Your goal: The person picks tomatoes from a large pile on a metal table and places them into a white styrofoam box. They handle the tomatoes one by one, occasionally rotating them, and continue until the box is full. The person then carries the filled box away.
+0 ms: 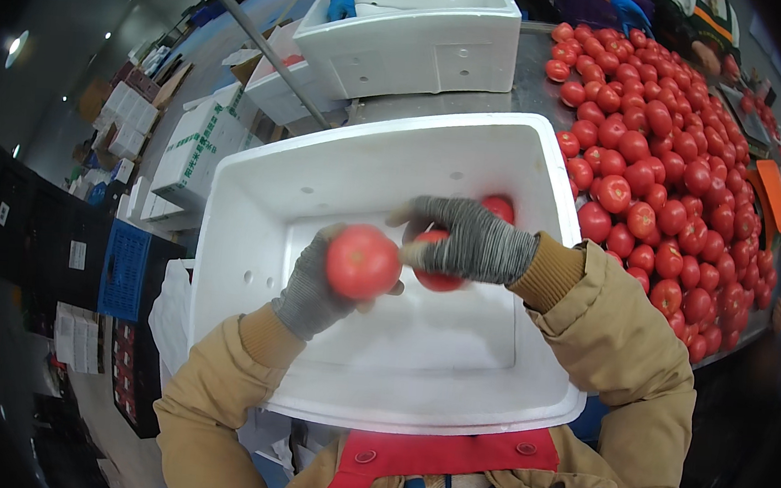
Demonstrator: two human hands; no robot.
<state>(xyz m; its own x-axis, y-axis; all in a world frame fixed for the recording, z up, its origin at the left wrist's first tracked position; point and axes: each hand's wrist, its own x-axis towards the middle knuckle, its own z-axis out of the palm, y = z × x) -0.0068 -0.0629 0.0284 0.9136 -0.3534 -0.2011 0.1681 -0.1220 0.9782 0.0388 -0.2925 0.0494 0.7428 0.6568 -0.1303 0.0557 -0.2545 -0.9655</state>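
Note:
A ripe red tomato (361,262) rests in my left hand (322,283), which wears a grey fingerless knit glove and grips it from the left and below. My right hand (463,239), in a striped grey glove, reaches across from the right, its fingertips close to that tomato. Under the right palm and thumb shows a second tomato (440,281); whether the hand grips it or merely covers it is unclear. Both hands are over an open white foam box (380,381). Another tomato (500,208), partly hidden by the right glove, lies in the box's far right corner.
A large heap of tomatoes (671,176) covers the metal table (436,106) on the right. Beyond stands another foam box (412,56), with a co-worker's blue-gloved hand (341,3) inside. A metal pole (259,37) slants behind my box. Printed cartons (195,149) are stacked left.

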